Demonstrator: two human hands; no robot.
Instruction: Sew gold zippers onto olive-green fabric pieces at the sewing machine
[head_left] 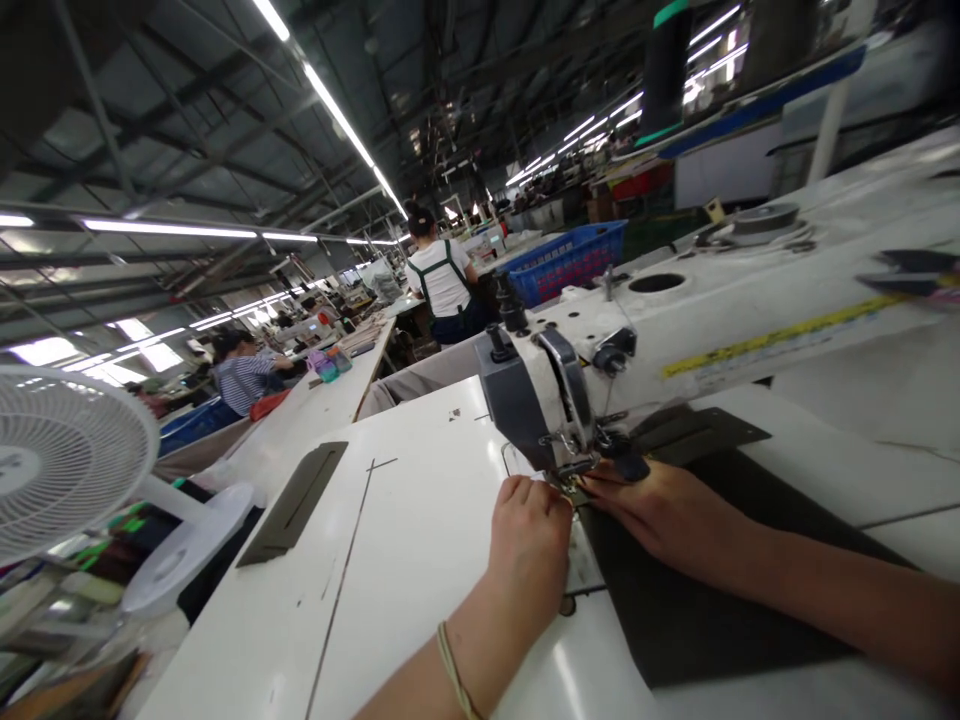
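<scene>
A white sewing machine [551, 400] stands on the white table, its needle area just above my hands. Dark olive fabric [697, 590] lies under the machine's arm and spreads toward me on the right. My left hand [530, 535] is closed beside the presser foot, its fingertips at the fabric's edge; what they pinch is hidden. Flat on the fabric, my right hand [667, 515] has its fingers stretched toward the needle, the tips partly behind the machine's parts. Another dark piece with a slit [705, 432] lies behind my right hand.
A dark olive fabric piece [296, 503] lies on the table's left. A white fan [67, 465] stands past the left edge. Scissors [911, 275] rest on the machine's arm. Ahead are a blue basket [566, 262] and a person in a white shirt [442, 280].
</scene>
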